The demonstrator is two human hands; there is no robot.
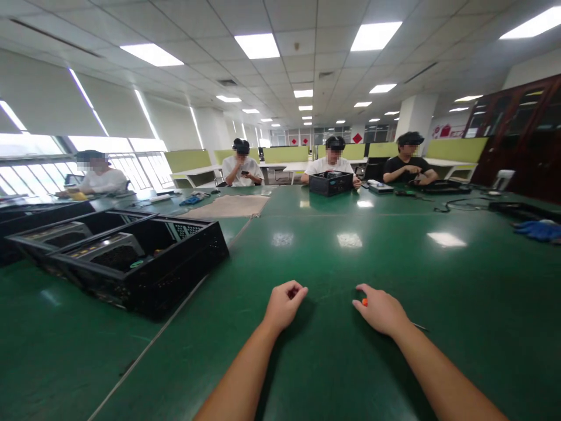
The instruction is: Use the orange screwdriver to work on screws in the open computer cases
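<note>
My left hand (pixel 284 304) rests over the green tabletop (pixel 324 362) with its fingers curled loosely and the thumb close to the index finger. Nothing shows in the shadowed hollow between them. To its right, my right hand (pixel 380 310) is curled around what looks like a screwdriver. Its orange handle end (pixel 364 302) shows between thumb and index finger, and a thin metal shaft (pixel 421 326) sticks out past the wrist. The rest of it is hidden under the palm. The two hands are apart.
Open black computer cases (pixel 144 257) stand at the left. Beyond lies a beige mat (pixel 228 206). Blue gloves (pixel 538 230) lie at the far right, near a black cable (pixel 456 202). Several people sit across the table, one behind a black case (pixel 331 183).
</note>
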